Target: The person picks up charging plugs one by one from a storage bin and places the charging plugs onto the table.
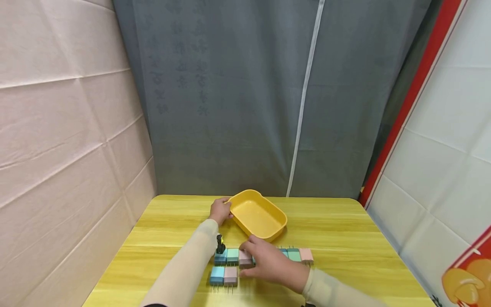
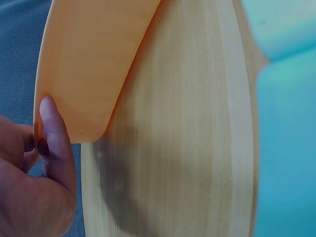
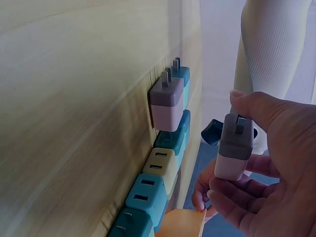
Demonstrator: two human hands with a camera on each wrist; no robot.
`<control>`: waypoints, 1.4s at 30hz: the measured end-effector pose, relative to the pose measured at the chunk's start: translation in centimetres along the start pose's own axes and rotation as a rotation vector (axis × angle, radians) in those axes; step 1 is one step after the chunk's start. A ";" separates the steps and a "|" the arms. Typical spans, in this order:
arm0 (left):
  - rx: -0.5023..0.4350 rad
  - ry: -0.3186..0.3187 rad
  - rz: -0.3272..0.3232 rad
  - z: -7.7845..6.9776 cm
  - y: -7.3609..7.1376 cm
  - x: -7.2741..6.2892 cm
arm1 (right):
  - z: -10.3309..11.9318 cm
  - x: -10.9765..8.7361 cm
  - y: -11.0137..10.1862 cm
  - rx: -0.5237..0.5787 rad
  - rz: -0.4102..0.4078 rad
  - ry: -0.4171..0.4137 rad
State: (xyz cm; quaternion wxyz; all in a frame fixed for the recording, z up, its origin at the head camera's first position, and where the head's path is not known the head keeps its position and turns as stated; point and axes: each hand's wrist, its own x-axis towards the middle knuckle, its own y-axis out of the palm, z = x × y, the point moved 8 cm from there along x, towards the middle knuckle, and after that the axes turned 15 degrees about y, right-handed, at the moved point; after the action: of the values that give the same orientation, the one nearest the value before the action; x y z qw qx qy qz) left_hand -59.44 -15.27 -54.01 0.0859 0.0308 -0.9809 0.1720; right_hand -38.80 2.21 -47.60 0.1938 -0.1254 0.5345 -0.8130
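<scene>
My left hand [image 1: 220, 212] pinches the rim of a yellow plastic tray [image 1: 255, 213] at its left end. In the left wrist view the thumb [image 2: 55, 133] lies along the tray's wall. My right hand [image 1: 270, 261] holds a mauve and pale pink plug charger [image 3: 234, 148] between thumb and fingers, its prongs partly hidden. Below it, another mauve charger [image 1: 230, 276] and a blue charger [image 1: 216, 276] stand side by side with metal prongs showing. A row of coloured chargers runs behind them, including a mint one [image 1: 232, 256]; the right hand covers its middle.
At the row's right end are a green charger [image 1: 294, 254] and a pink charger [image 1: 306, 255]. The wooden table [image 1: 337, 238] ends at a grey curtain [image 1: 230, 106]. Pale cloth walls [image 1: 69, 149] stand to either side. A small black device [image 1: 220, 244] is on the left wrist.
</scene>
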 end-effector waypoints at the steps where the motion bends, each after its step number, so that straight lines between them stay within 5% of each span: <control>1: 0.002 -0.004 0.000 0.0 0.0 0.0 | 0.1 0.0 0.0 -0.001 -0.005 -0.004; 19: 0.001 0.001 -0.001 0.2 0.0 0.1 | 0.1 -0.1 3.2 -0.140 -0.060 -0.054; 42: -0.007 0.010 0.007 0.0 0.1 -0.1 | -0.3 -0.7 5.8 -0.151 -0.016 -0.026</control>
State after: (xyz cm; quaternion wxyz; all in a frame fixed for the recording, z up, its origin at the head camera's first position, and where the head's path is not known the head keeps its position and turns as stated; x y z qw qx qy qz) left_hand -59.40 -15.22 -54.04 0.0902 0.0262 -0.9812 0.1689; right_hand -37.29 0.73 -53.06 0.1843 -0.1543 0.5909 -0.7701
